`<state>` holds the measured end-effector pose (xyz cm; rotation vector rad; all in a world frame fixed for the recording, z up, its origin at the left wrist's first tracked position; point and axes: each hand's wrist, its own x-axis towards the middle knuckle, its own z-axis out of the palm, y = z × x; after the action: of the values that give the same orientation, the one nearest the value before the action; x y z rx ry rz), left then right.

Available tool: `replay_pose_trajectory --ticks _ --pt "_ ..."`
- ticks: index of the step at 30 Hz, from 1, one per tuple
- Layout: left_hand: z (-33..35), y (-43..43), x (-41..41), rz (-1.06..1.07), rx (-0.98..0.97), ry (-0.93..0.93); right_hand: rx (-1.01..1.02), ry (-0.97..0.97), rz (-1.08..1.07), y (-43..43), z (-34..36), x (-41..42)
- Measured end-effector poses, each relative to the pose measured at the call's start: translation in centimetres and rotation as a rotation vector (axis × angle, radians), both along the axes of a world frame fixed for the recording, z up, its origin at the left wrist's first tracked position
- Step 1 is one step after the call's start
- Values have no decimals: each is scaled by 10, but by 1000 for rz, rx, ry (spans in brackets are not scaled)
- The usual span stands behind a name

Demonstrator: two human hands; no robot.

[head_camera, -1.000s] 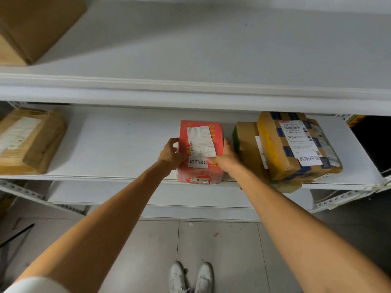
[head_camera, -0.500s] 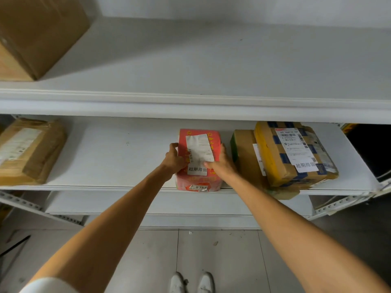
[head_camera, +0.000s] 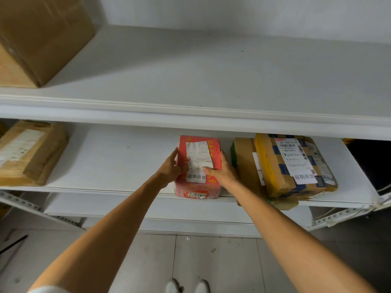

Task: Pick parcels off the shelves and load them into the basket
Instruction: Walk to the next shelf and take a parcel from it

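Left hand (head_camera: 169, 169) and right hand (head_camera: 222, 171) grip the red parcel (head_camera: 197, 166) by its sides, apparently resting on the shelf (head_camera: 118, 157).

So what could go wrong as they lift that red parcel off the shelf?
The red parcel is clamped at its sides between the left hand and right hand; its soft-looking wrap might slip from that grip. It overhangs the shelf edge, so a slip could drop it. The right hand is close to the brown box with a taped box leaning on it; a knock might unsettle that stack.
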<state>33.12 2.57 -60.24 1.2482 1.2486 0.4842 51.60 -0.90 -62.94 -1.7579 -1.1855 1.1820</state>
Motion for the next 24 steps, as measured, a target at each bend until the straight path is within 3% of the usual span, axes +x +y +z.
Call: replay_pose_trajectory --ticks 8,15,20,24 --pt "-1 6 -1 30 -24 -11 -34 56 -37 2 6 7" --pt "7 6 0 -77 26 53 -63 144 -97 -4 9 3" --pt "1 8 -12 -169 111 -77 -46 109 -180 -15 8 -11" --pt "-3 19 -29 -247 27 -135 -40 32 -286 -35 15 -39"
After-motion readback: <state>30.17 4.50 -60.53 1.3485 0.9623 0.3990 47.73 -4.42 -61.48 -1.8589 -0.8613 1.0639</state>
